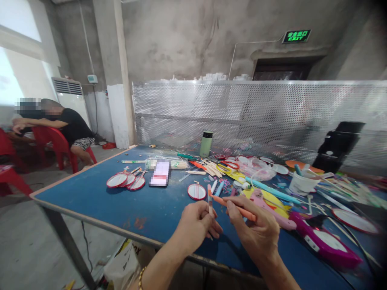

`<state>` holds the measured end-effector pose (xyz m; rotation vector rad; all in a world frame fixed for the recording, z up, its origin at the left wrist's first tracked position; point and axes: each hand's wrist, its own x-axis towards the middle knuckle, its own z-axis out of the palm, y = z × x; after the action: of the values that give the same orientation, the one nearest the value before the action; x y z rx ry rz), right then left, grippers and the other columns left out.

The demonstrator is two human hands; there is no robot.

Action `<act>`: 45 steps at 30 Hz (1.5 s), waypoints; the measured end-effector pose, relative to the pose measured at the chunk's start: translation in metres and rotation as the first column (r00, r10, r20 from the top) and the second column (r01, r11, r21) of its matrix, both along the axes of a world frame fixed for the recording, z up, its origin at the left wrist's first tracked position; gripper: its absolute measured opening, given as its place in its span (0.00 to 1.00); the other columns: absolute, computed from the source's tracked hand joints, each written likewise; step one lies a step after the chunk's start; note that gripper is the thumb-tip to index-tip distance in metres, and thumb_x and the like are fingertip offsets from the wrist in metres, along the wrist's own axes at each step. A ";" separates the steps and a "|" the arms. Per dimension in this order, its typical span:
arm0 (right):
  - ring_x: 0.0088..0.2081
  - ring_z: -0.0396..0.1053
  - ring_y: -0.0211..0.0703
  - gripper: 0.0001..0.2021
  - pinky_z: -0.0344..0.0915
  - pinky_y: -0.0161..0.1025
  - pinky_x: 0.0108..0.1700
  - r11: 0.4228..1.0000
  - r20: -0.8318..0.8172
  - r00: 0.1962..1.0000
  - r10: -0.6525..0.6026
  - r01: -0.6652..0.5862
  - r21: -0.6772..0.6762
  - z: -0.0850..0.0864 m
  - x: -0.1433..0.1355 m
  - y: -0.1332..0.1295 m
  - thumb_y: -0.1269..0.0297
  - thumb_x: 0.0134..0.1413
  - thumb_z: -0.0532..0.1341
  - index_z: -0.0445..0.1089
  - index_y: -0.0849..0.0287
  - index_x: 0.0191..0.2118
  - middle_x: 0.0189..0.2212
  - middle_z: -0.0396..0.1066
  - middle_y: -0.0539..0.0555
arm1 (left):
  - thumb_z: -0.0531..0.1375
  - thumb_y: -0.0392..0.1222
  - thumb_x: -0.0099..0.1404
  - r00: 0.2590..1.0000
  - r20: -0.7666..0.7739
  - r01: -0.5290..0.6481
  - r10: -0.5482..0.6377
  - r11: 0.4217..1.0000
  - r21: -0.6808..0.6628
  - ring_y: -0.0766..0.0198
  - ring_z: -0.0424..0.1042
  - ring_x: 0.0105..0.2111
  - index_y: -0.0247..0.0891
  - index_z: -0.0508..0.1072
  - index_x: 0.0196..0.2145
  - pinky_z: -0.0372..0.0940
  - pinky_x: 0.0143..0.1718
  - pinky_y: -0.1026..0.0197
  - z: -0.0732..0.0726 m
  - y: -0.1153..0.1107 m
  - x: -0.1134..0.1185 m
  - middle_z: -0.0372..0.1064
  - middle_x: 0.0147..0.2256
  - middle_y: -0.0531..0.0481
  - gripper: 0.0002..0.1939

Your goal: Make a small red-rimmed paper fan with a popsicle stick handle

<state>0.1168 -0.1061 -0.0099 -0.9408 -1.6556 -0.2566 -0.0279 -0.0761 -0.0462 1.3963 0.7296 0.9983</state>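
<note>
Pinched in my left hand is a slim flat stick, held upright, its upper end coloured orange. My right hand grips an orange marker, and the marker's tip meets the stick near its coloured end or just beside it. Both hands are above the front edge of the blue table. Just behind the stick lies a small round white drum with a red rim. White and blue markers rest beside it.
Several red-rimmed drums and a phone lie left of centre. A green tumbler stands behind. Scissors, sticks, a white cup and a purple device crowd the right. Seated people are at far left.
</note>
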 end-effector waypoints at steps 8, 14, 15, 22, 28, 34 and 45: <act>0.23 0.71 0.34 0.07 0.67 0.30 0.29 1.000 -0.019 1.000 0.020 -0.020 -0.005 -0.001 0.000 0.001 0.70 0.59 0.60 0.75 0.56 0.33 0.25 0.74 0.46 | 0.55 0.41 0.59 1.000 -0.012 0.004 -0.004 1.000 -0.014 0.66 0.72 0.20 0.36 0.65 0.32 0.59 0.21 0.68 0.003 -0.001 -0.001 0.75 0.24 0.46 0.06; 0.23 0.70 0.33 0.07 0.67 0.29 0.29 1.000 -0.013 1.000 0.016 -0.016 -0.008 -0.001 0.000 -0.001 0.70 0.59 0.60 0.75 0.55 0.33 0.23 0.73 0.45 | 0.55 0.42 0.60 1.000 -0.015 0.003 -0.003 1.000 0.006 0.65 0.72 0.20 0.36 0.65 0.31 0.60 0.21 0.68 0.002 -0.001 -0.001 0.75 0.24 0.46 0.07; 0.23 0.70 0.33 0.07 0.67 0.29 0.30 1.000 -0.013 1.000 0.020 -0.020 -0.013 -0.001 0.000 -0.001 0.70 0.59 0.60 0.75 0.55 0.34 0.24 0.73 0.45 | 0.55 0.42 0.60 1.000 -0.015 0.001 -0.001 1.000 0.007 0.65 0.72 0.20 0.36 0.65 0.31 0.60 0.21 0.68 0.002 -0.001 -0.001 0.75 0.24 0.46 0.06; 0.22 0.70 0.36 0.08 0.68 0.31 0.27 0.999 -0.023 1.000 -0.006 0.005 -0.032 -0.001 0.001 0.000 0.67 0.59 0.59 0.75 0.56 0.32 0.22 0.73 0.47 | 0.55 0.42 0.60 1.000 -0.016 0.004 -0.004 1.000 0.003 0.65 0.73 0.20 0.36 0.65 0.32 0.60 0.21 0.68 0.002 -0.001 -0.001 0.75 0.25 0.45 0.07; 0.22 0.70 0.35 0.08 0.67 0.30 0.27 1.000 -0.009 1.000 0.021 -0.021 -0.023 0.000 0.000 0.000 0.68 0.59 0.59 0.75 0.56 0.32 0.23 0.73 0.47 | 0.56 0.44 0.60 1.000 -0.019 0.002 -0.002 1.000 -0.009 0.65 0.73 0.21 0.36 0.65 0.32 0.60 0.21 0.68 0.002 -0.001 -0.001 0.75 0.25 0.46 0.08; 0.20 0.69 0.34 0.08 0.66 0.30 0.25 1.000 -0.024 1.000 -0.002 0.002 -0.015 0.001 0.000 0.000 0.68 0.58 0.60 0.75 0.56 0.31 0.22 0.73 0.47 | 0.56 0.44 0.60 1.000 -0.005 0.010 -0.010 1.000 0.004 0.65 0.73 0.20 0.36 0.65 0.32 0.60 0.21 0.67 0.001 0.000 -0.001 0.75 0.25 0.45 0.08; 0.21 0.69 0.35 0.08 0.67 0.31 0.27 1.000 -0.015 1.000 0.009 -0.010 -0.022 0.001 -0.001 0.000 0.68 0.59 0.59 0.75 0.56 0.31 0.22 0.73 0.47 | 0.55 0.41 0.58 1.000 0.006 0.004 -0.004 1.000 0.008 0.66 0.73 0.20 0.36 0.65 0.32 0.60 0.20 0.68 0.000 0.000 0.000 0.75 0.24 0.46 0.06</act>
<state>0.1154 -0.1064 -0.0093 -0.9489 -1.6517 -0.2246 -0.0284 -0.0758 -0.0463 1.4005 0.7186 1.0037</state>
